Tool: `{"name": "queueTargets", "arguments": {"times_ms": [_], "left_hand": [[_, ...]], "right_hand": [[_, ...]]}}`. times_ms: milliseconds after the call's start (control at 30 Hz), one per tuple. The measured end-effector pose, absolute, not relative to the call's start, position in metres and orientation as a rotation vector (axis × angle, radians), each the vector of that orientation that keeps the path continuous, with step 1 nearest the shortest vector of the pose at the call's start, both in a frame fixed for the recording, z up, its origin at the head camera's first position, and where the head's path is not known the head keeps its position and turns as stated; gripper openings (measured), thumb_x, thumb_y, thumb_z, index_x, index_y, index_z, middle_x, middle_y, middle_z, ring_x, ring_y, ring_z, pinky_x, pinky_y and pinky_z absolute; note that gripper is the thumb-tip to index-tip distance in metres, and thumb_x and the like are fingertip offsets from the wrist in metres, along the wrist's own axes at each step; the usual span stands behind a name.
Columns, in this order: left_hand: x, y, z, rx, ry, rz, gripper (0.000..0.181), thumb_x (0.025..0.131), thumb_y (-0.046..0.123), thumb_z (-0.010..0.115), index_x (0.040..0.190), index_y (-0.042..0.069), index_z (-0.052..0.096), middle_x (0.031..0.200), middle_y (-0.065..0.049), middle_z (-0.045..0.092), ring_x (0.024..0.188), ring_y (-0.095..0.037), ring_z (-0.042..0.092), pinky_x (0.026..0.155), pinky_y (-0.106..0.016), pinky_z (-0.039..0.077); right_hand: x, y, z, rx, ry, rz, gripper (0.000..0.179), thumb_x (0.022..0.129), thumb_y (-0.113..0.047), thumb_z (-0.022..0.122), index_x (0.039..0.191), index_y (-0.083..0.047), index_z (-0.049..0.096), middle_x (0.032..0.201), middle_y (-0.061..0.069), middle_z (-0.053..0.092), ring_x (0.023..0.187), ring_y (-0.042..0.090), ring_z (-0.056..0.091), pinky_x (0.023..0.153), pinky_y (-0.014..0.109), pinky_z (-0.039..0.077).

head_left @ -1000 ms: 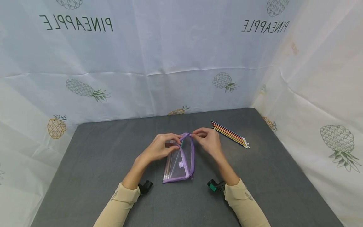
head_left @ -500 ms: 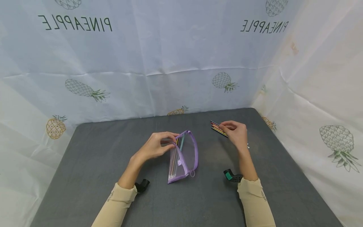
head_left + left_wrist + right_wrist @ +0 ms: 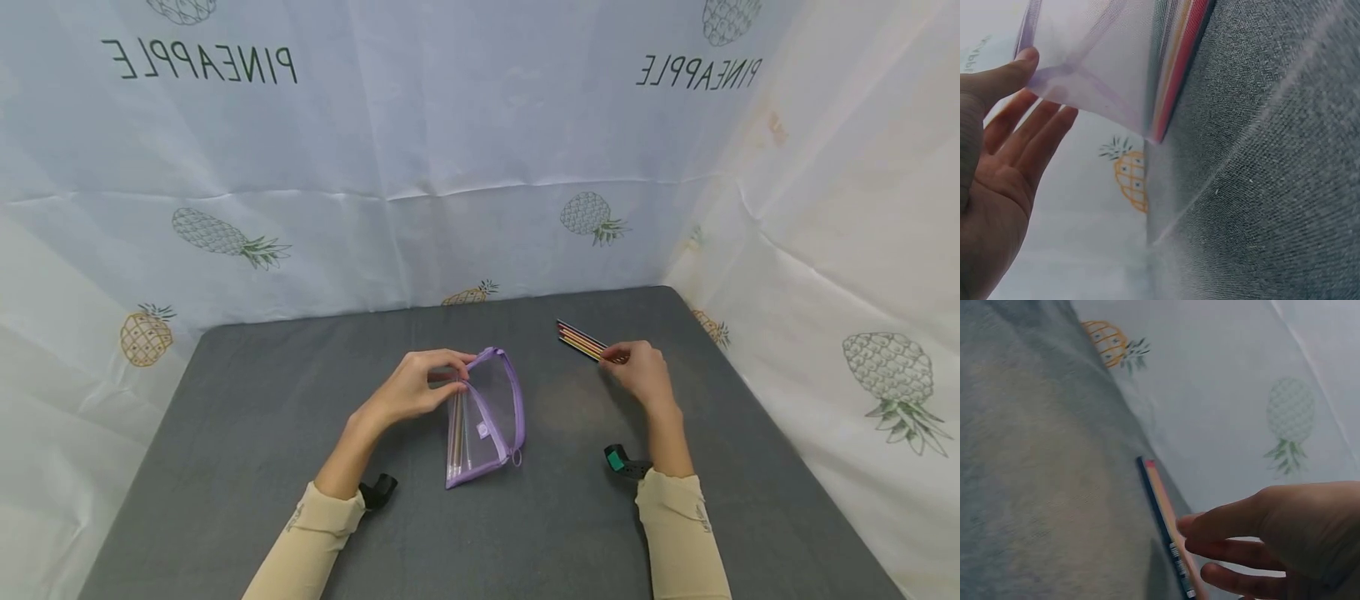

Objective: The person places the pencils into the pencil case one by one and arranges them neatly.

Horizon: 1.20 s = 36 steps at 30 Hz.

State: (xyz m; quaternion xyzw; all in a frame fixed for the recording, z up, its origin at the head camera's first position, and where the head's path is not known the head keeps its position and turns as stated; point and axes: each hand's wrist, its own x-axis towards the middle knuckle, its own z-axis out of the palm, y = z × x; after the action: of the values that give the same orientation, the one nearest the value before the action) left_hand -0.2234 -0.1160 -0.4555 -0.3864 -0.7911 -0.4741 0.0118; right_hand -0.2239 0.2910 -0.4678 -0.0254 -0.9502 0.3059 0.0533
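Head: on the table [image 3: 480, 542], the left hand [image 3: 420, 386] pinches a purple pouch [image 3: 498, 408], likely light and floppy, best held by its rim as now; rightward, the right hand [image 3: 641, 368] is at loose pencils [image 3: 581, 341], probably stiff; its grip I cannot tell. Left wrist: sheer mesh, colored pencils [image 3: 1175, 75] inside. Right wrist: dark, orange shafts.

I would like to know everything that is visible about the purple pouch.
The pouch looks like fine see-through mesh with purple edging, a small tag on its front and a ring at the opening's near end. It gapes open, facing right in the head view. Several slender pencils lie inside along its left side. The left hand pinches its rim toward the far end; below, it appears to rest on the table.
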Motion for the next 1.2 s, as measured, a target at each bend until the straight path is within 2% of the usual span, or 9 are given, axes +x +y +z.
{"name": "queueTargets", "arguments": {"times_ms": [167,433,633,867,1000,1100,1200], "left_hand": [[-0.221,-0.110,-0.460,-1.210,-2.447,-1.481,0.013,0.094,-0.004,0.081,0.104,0.001,0.075,0.136,-0.020,0.076,0.122,-0.037,0.076,0.098,-0.044,0.067],[-0.215,-0.089,-0.471,-1.403,-2.500,-1.136,0.009,0.100,0.005,0.077,0.108,0.004,0.076,0.137,-0.017,0.076,0.128,-0.032,0.075,0.102,-0.041,0.066],[-0.214,-0.097,-0.467,-1.372,-2.503,-1.214,0.007,0.100,0.004,0.076,0.107,0.002,0.076,0.135,-0.018,0.077,0.127,-0.034,0.075,0.101,-0.042,0.067],[-0.216,-0.108,-0.453,-1.356,-2.440,-1.163,0.007,0.097,-0.001,0.077,0.103,0.004,0.076,0.129,-0.019,0.079,0.114,-0.034,0.079,0.090,-0.039,0.070],[-0.217,-0.103,-0.459,-1.412,-2.512,-1.132,0.004,0.101,0.000,0.073,0.104,0.003,0.074,0.132,-0.021,0.077,0.120,-0.035,0.077,0.093,-0.037,0.069],[-0.216,-0.099,-0.458,-1.432,-2.526,-1.147,0.005,0.102,0.003,0.073,0.107,0.004,0.074,0.135,-0.021,0.076,0.124,-0.035,0.076,0.097,-0.037,0.068],[-0.215,-0.098,-0.455,-1.423,-2.489,-1.158,0.006,0.101,0.002,0.075,0.106,0.004,0.075,0.135,-0.019,0.077,0.123,-0.034,0.077,0.097,-0.039,0.068]], "right_hand": [[-0.227,0.288,-0.480,-0.080,-2.968,0.845,0.022,0.097,-0.015,0.081,0.116,-0.003,0.080,0.116,0.023,0.080,0.106,0.041,0.074,0.090,0.061,0.059],[-0.229,0.282,-0.485,-0.040,-2.938,0.839,0.011,0.097,-0.008,0.079,0.106,-0.003,0.080,0.099,0.017,0.081,0.089,0.035,0.073,0.082,0.056,0.059],[-0.232,0.278,-0.484,-0.010,-2.963,0.797,0.008,0.100,-0.005,0.071,0.105,-0.001,0.076,0.095,0.016,0.078,0.084,0.030,0.070,0.078,0.053,0.058],[-0.234,0.278,-0.480,0.092,-2.974,0.833,0.019,0.104,-0.003,0.059,0.117,0.004,0.071,0.100,0.020,0.076,0.079,0.025,0.064,0.073,0.043,0.052],[-0.234,0.278,-0.474,0.200,-2.951,0.988,0.033,0.106,0.000,0.049,0.132,0.012,0.064,0.099,0.023,0.072,0.073,0.021,0.055,0.066,0.035,0.044],[-0.232,0.276,-0.468,0.228,-2.923,1.113,0.037,0.109,-0.001,0.046,0.138,0.015,0.061,0.108,0.029,0.070,0.077,0.024,0.058,0.065,0.033,0.045],[-0.230,0.273,-0.463,0.221,-2.911,1.182,0.036,0.111,-0.006,0.046,0.138,0.013,0.063,0.122,0.034,0.071,0.095,0.038,0.069,0.073,0.038,0.055]]}}
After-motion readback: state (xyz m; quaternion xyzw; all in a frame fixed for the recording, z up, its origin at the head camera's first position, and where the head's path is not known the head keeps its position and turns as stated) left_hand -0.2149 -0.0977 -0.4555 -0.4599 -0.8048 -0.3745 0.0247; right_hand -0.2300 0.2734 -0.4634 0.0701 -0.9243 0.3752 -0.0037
